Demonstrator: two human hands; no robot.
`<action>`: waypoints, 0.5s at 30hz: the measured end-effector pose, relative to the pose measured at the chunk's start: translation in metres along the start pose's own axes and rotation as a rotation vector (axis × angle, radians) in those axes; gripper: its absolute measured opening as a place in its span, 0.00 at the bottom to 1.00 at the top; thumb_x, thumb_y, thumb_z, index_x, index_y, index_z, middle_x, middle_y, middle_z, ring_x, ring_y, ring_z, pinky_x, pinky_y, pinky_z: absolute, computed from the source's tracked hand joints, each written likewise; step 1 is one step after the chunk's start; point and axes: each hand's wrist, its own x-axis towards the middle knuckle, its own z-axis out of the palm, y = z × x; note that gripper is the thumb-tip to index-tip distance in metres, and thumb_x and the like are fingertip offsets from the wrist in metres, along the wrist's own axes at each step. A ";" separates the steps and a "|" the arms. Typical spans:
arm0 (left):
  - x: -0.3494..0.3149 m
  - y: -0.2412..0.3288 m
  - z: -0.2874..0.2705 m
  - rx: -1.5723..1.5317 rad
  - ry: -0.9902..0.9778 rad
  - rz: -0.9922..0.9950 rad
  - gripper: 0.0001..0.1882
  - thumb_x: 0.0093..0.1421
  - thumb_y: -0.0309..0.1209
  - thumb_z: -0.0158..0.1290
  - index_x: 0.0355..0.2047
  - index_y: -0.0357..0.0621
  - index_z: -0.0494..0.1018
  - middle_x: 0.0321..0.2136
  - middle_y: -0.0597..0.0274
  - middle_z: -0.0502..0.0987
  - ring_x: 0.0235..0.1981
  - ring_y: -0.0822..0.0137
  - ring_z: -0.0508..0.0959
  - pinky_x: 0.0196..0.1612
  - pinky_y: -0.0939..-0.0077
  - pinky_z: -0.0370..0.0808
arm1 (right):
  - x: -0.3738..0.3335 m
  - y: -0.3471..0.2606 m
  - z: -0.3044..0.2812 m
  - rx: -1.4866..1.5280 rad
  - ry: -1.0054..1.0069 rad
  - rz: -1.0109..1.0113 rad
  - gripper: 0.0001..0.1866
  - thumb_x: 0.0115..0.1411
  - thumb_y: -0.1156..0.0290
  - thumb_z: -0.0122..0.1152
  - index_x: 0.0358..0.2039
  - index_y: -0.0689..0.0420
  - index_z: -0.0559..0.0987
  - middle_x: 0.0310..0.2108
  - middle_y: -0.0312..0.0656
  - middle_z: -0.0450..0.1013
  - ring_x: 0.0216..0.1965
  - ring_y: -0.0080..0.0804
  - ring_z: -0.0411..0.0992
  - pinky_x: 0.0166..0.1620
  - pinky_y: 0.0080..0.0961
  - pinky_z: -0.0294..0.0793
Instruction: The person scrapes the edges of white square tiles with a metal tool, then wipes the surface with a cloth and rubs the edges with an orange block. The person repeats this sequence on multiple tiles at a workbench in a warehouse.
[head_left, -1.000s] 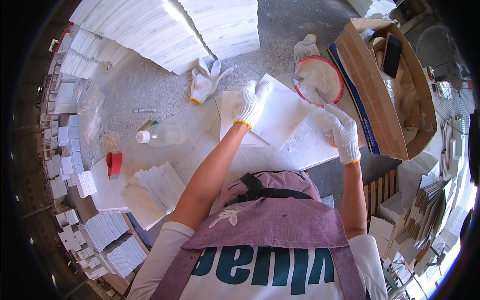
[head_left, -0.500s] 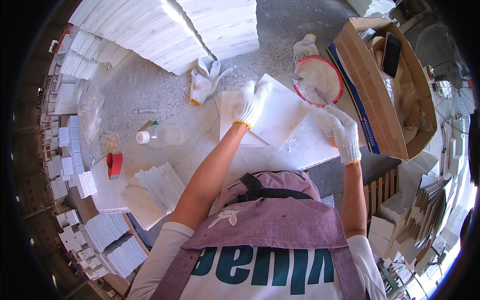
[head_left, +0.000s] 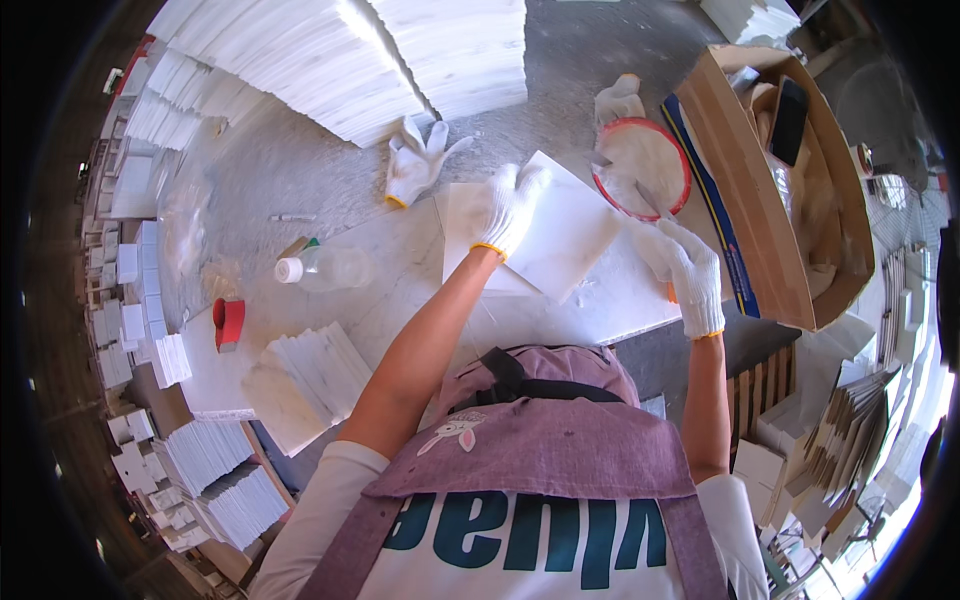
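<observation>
My left hand (head_left: pixel 507 212), in a white knitted glove with a yellow cuff, grips the left edge of a white marble-look tile (head_left: pixel 570 228). That tile lies askew over another white tile (head_left: pixel 463 235). My right hand (head_left: pixel 688 268), gloved alike, is closed beside a red-rimmed tub of white paste (head_left: pixel 640 160). From its fingers a thin metal blade (head_left: pixel 648 196), like a scraper's, reaches into the tub; its handle is mostly hidden by the glove. A second metal tool (head_left: pixel 600 158) rests at the tub's left rim.
An empty glove (head_left: pixel 415 165) lies beyond the tiles, another (head_left: pixel 620 100) behind the tub. A cardboard box (head_left: pixel 755 190) with a phone (head_left: pixel 788 120) stands right. Left are a clear bottle (head_left: pixel 325 270), a red tape roll (head_left: pixel 228 323) and a tile stack (head_left: pixel 310 385). Larger stacks (head_left: pixel 300 60) stand behind.
The view has shifted slightly, so the scene sits a little lower. Both hands keep nearly the same places, the left on the tile and the right beside the tub.
</observation>
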 end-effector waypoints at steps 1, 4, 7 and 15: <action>0.005 -0.013 0.003 -0.115 0.017 0.002 0.27 0.60 0.54 0.51 0.34 0.35 0.72 0.30 0.42 0.77 0.35 0.49 0.78 0.38 0.57 0.71 | -0.003 -0.008 0.001 0.037 -0.016 0.017 0.25 0.61 0.58 0.58 0.53 0.63 0.76 0.42 0.41 0.78 0.37 0.24 0.74 0.35 0.18 0.74; 0.006 -0.015 0.003 0.064 0.038 0.038 0.27 0.60 0.54 0.50 0.33 0.37 0.72 0.28 0.42 0.77 0.33 0.48 0.79 0.36 0.56 0.71 | -0.011 -0.019 0.007 0.260 -0.100 0.046 0.31 0.61 0.56 0.60 0.59 0.62 0.71 0.43 0.41 0.76 0.38 0.25 0.74 0.35 0.19 0.74; 0.007 -0.022 0.008 0.079 0.071 0.017 0.27 0.60 0.55 0.50 0.32 0.37 0.72 0.31 0.40 0.78 0.35 0.44 0.78 0.38 0.54 0.71 | -0.021 -0.054 0.029 0.387 -0.273 0.033 0.45 0.54 0.43 0.64 0.62 0.63 0.65 0.39 0.37 0.74 0.31 0.22 0.70 0.31 0.18 0.70; -0.008 -0.034 0.010 0.169 0.108 0.090 0.21 0.63 0.49 0.49 0.36 0.40 0.73 0.30 0.46 0.78 0.32 0.46 0.78 0.36 0.58 0.73 | 0.005 -0.109 0.102 0.483 -0.739 0.028 0.35 0.47 0.52 0.76 0.48 0.60 0.72 0.36 0.37 0.74 0.33 0.29 0.75 0.36 0.24 0.76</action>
